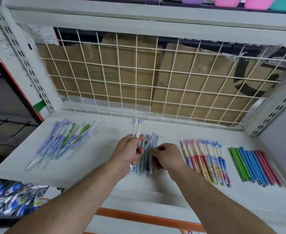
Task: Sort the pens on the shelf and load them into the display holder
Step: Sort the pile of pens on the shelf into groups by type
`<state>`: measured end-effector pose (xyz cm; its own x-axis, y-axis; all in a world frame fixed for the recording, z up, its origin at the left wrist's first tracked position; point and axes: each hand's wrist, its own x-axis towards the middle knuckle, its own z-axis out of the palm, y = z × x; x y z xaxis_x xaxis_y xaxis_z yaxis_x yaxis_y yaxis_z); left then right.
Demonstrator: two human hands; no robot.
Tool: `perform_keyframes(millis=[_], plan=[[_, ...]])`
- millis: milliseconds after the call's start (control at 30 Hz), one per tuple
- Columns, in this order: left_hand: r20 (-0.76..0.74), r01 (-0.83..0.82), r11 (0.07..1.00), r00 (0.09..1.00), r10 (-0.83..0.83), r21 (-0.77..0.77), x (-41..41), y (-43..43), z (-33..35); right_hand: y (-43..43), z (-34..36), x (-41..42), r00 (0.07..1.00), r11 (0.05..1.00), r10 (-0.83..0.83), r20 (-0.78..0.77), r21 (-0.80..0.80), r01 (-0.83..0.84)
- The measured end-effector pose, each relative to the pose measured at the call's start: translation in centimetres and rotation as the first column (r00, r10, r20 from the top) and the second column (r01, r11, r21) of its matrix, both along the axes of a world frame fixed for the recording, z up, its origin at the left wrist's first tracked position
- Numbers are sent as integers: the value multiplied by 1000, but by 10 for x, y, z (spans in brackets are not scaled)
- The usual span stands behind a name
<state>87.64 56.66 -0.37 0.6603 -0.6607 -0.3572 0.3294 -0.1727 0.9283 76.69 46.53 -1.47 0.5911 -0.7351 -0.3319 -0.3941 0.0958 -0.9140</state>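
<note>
Two bare forearms reach in from six o'clock and meet over the middle of the white shelf (pixel 91 166). The left hand (pixel 128 151) has its fingers (pixel 139 152) curled round two pens (pixel 136 129), one white and one cream with a purple cap, which stand up towards twelve o'clock. The right hand (pixel 165 156), just beside it at three o'clock, has curled fingers down on the middle row (pixel 147 159) of grey, blue and lilac pens; motion blur hides whether it has pinched one. Sorting looks well advanced but not finished. At three o'clock from the hands lies a neat pastel row (pixel 206 159), and further out the same way a tidy set of thin green, blue and pink sticks (pixel 255 164). At ten o'clock a loose heap (pixel 66 141) of lilac, green and white pens lies crossed and unsorted. Loading, by my reading, has not begun, for no display holder can be made out in view. As for containers, only the pink, purple and teal tubs (pixel 255 2) on the upper shelf at twelve to one o'clock show, and their contents are hidden. A pile of blue and black packets (pixel 12 198) lies below the shelf at eight o'clock.
</note>
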Motion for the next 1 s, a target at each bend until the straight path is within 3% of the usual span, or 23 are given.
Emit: perform_keyframes(millis=[300,667,1000], plan=[[-89,-6,1000,996,8,28,18,10,-1,13,-3,17,998,998,-51,-29,-45,49],[-137,124,987,981,-138,-106,-22,-29,-4,8,11,-25,990,996,-3,144,-86,15],[-139,128,990,981,-136,-65,-72,-66,-17,-22,6,-72,999,973,-47,-20,-228,41]])
